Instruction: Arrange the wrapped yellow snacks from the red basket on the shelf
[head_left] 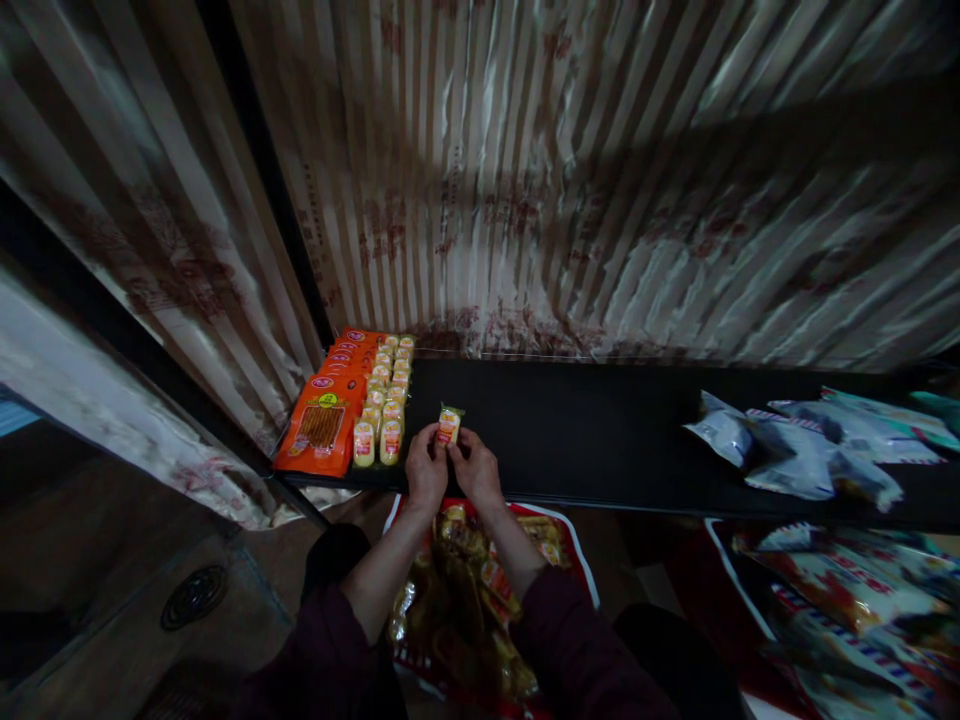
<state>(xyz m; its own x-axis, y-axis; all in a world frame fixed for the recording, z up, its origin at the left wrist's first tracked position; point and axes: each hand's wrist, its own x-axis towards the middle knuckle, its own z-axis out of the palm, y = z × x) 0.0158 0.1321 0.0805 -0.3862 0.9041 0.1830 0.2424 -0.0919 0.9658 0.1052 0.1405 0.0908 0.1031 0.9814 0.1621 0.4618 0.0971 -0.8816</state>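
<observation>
Between my two hands I hold one small packaged snack cake (449,424) upright, just above the front part of the black shelf (570,430). My left hand (428,468) pinches its left side and my right hand (477,468) its lower right side. To the left stand two rows of matching yellow packaged cakes (391,440), lined up front to back. Beside them lie overlapping orange snack bags (319,425) at the shelf's left end. Below my forearms is a red and white basket (583,560) holding more wrapped snacks.
Silvery snack bags (795,450) lie on the shelf's right part. A second container (739,575) with larger bags stands below them. Striped plastic sheeting (525,200) hangs behind the shelf, and a dark metal post (262,160) rises at its left end.
</observation>
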